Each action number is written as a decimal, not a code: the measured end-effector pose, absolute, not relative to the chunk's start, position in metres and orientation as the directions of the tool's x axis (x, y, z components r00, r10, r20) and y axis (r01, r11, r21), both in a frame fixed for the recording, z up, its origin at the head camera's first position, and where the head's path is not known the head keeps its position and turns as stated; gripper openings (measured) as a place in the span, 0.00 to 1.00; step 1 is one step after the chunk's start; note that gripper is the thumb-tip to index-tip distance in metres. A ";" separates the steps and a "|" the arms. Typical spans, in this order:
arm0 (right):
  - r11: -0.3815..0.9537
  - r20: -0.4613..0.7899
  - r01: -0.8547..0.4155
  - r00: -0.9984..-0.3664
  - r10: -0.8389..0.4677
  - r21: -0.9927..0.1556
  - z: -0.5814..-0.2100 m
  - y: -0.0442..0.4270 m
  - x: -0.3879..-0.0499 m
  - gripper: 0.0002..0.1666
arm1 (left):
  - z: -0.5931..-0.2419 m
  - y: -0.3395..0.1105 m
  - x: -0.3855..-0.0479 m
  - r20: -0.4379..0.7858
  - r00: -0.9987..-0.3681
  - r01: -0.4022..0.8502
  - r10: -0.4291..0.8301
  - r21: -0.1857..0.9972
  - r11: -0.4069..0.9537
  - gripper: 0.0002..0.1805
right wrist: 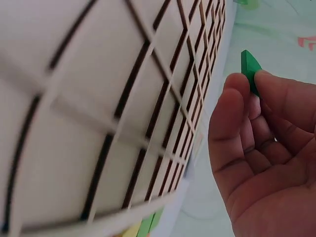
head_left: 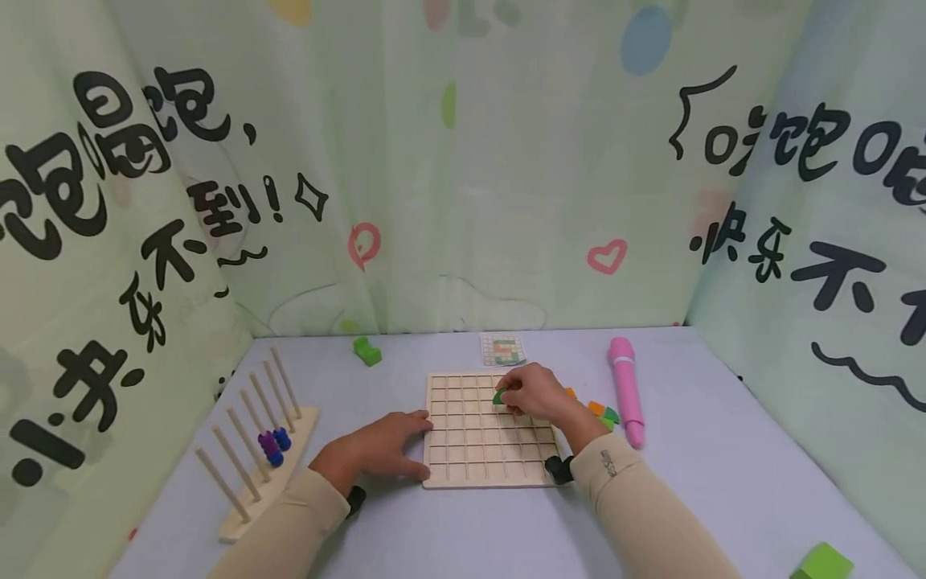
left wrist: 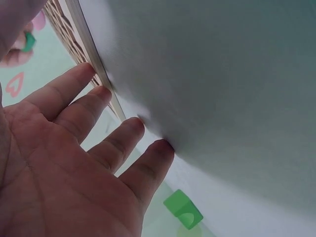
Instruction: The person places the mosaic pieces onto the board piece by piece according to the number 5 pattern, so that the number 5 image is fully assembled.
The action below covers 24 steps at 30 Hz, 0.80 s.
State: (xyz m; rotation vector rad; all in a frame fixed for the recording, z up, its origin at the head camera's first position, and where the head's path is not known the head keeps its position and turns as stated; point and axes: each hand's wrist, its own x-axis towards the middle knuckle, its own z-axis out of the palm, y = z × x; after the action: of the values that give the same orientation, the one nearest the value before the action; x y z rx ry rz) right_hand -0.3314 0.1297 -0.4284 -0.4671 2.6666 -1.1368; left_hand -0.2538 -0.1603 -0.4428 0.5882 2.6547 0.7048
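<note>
A wooden grid board lies flat on the table. My left hand touches its left edge with spread fingers; in the left wrist view the fingertips meet the board's side. Over the upper right part of the grid, my right hand pinches a small green tile between thumb and index finger. In the right wrist view the tile is held above the grid, apart from it. Partly behind the right hand sit several orange and green tiles beside the board.
A small printed pattern card lies behind the board. At the right is a pink pen-shaped object. A wooden peg rack with purple and blue beads stands at the left. Green blocks lie at far left and near right; curtains surround the table.
</note>
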 end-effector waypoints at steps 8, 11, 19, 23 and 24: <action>0.666 -0.080 -0.187 -0.934 -0.349 -0.722 -0.431 0.096 -0.347 0.07 | -0.448 -0.161 -0.258 -0.217 -0.856 0.314 0.469 0.503 0.805 0.42; 0.705 -0.055 -0.217 -0.938 -0.342 -0.675 -0.431 0.087 -0.353 0.07 | -0.447 -0.162 -0.260 -0.210 -0.855 0.322 0.475 0.503 0.802 0.42; 0.762 -0.021 -0.264 -0.939 -0.343 -0.592 -0.432 0.076 -0.362 0.07 | -0.444 -0.161 -0.260 -0.228 -0.863 0.294 0.451 0.499 0.815 0.43; 0.773 -0.036 -0.257 -0.940 -0.339 -0.579 -0.435 0.073 -0.364 0.06 | -0.443 -0.160 -0.259 -0.242 -0.863 0.288 0.444 0.488 0.824 0.42; 0.777 -0.038 -0.255 -0.941 -0.337 -0.575 -0.436 0.072 -0.365 0.05 | -0.443 -0.161 -0.259 -0.245 -0.862 0.288 0.444 0.484 0.826 0.42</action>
State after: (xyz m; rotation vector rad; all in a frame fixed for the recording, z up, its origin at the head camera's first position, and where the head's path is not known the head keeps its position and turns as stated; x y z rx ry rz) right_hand -0.3647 0.0725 -0.4362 -0.4742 2.8292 -0.8858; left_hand -0.2587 -0.1605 -0.4430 0.5513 2.6595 0.6266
